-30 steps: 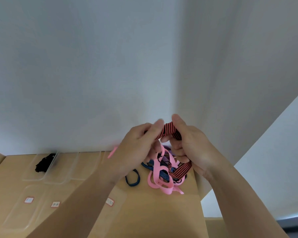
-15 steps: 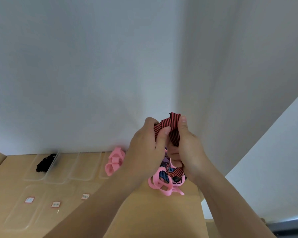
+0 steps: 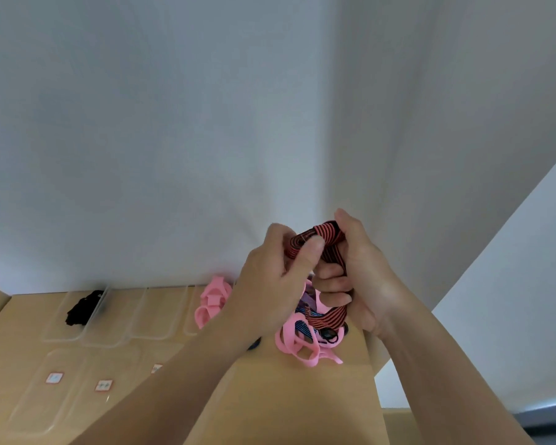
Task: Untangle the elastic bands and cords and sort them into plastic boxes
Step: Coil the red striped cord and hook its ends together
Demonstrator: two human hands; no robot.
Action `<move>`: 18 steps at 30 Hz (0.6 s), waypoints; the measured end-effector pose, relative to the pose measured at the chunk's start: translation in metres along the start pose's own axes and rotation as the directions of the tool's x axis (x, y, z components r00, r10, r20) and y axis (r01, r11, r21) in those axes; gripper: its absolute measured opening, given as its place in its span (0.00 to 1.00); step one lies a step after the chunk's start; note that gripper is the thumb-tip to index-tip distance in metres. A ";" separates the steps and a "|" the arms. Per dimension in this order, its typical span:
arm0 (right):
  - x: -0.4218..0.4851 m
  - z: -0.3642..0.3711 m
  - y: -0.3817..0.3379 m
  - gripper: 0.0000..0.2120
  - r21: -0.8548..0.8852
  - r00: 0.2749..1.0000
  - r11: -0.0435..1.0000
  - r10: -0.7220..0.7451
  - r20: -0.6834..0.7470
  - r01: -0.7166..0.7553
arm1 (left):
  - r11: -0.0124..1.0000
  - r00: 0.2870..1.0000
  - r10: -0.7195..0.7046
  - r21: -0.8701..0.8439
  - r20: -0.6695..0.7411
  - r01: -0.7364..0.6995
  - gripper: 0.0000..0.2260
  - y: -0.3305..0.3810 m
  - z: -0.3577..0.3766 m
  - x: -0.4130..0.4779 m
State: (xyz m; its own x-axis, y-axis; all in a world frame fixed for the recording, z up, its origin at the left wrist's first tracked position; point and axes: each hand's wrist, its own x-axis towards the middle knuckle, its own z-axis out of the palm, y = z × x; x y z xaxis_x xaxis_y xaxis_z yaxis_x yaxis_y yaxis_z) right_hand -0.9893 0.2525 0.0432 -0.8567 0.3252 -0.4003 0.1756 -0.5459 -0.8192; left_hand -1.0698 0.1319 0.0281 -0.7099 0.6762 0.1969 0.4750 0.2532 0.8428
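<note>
Both hands are raised above the table's far right corner. My left hand (image 3: 278, 281) pinches one end of a red and black striped elastic band (image 3: 328, 239) between thumb and fingers. My right hand (image 3: 363, 277) grips the same band, its fingers curled round it. Below the hands lies a tangle of pink, blue and purple bands (image 3: 305, 342), and the striped band runs down into it. A bundle of pink bands (image 3: 212, 301) sits in the rightmost clear plastic box (image 3: 190, 322). Black cords (image 3: 82, 308) lie in the leftmost clear box (image 3: 58, 329).
Two more clear boxes (image 3: 148, 316) stand in the back row along the white wall. Clear lids with small red-framed labels (image 3: 103, 385) lie in front of them. The wooden table (image 3: 286, 406) ends at its right edge close to the tangle.
Both hands came together on the striped band and bunched it up. The left arm shifted right, uncovering the pink bundle in its box and hiding the blue loop on the table.
</note>
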 end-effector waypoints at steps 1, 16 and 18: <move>0.000 0.000 -0.001 0.31 -0.016 1.000 0.999 -0.028 -0.004 0.028 | 0.981 0.990 -0.124 -0.140 0.069 0.133 0.29 0.002 -0.002 0.002; 0.003 -0.007 -0.006 0.30 -0.227 0.988 0.968 -0.132 -0.081 0.110 | 0.736 0.884 -0.272 -0.510 0.381 0.446 0.21 0.013 -0.012 0.011; 0.005 -0.010 -0.002 0.27 -0.222 0.985 0.967 -0.147 -0.086 0.124 | 0.811 0.918 -0.255 -0.449 0.303 0.374 0.19 0.013 -0.008 0.011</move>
State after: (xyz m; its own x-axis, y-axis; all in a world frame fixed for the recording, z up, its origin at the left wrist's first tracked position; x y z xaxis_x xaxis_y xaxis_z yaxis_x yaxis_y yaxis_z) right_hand -0.9897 0.2630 0.0392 -0.8281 0.4671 -0.3099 0.1712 -0.3157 -0.9333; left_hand -1.0757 0.1371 0.0455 -0.6152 0.7660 -0.1865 -0.1140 0.1477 0.9824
